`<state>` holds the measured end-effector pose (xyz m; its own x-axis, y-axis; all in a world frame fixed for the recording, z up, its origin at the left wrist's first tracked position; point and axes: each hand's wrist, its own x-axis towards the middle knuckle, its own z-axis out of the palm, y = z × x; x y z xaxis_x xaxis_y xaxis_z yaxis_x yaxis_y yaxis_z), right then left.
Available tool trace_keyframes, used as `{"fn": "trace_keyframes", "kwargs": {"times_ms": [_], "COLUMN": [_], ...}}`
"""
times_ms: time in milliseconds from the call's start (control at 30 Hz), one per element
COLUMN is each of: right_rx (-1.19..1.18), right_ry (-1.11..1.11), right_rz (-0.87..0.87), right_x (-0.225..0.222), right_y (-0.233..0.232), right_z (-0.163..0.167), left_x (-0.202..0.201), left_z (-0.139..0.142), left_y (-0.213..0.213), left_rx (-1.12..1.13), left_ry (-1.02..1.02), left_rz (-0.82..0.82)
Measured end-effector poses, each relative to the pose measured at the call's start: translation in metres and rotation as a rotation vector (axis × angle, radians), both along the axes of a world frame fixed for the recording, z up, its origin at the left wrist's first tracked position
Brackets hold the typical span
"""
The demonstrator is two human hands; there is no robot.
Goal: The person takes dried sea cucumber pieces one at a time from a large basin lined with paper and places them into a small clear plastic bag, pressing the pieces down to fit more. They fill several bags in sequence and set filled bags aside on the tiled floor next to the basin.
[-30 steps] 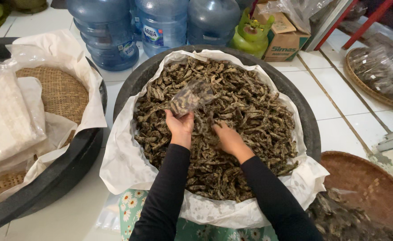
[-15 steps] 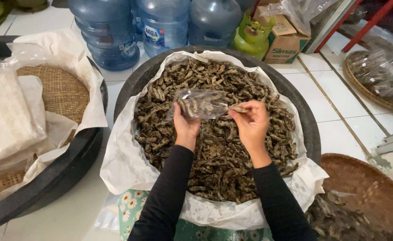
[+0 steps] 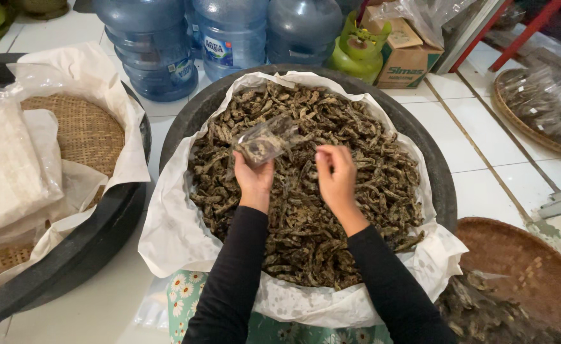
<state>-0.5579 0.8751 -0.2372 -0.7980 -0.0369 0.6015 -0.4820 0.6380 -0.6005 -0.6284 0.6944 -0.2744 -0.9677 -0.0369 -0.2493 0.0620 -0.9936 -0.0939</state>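
Left hand (image 3: 254, 181) holds clear bag (image 3: 266, 140), seemingly part-filled; basin (image 3: 440, 185) full.

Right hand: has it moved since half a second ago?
Yes. The right hand has drawn back from the small clear bag in the left hand, dropping nearer the person over the dried pieces in the black basin.
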Motion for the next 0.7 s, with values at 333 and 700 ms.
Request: {"fn": "trace_keyframes", "kwargs": {"times_ms": [333,700], "right_rx": [0.044,0.224], "right_ry": [-0.136,0.394], "right_rz": [-0.046,-0.082], "right_x": [-0.021,0.038], "right_y": [-0.022,-0.008], "right_z": [-0.027,0.052], "left_x": [-0.005,0.014], "left_z": [-0.002,0.0], "left_y": [-0.006,0.029], "left_rx": [-0.045,-0.269], "left_ry": [0.096,0.33], "left_rz": [-0.006,-0.276]}}
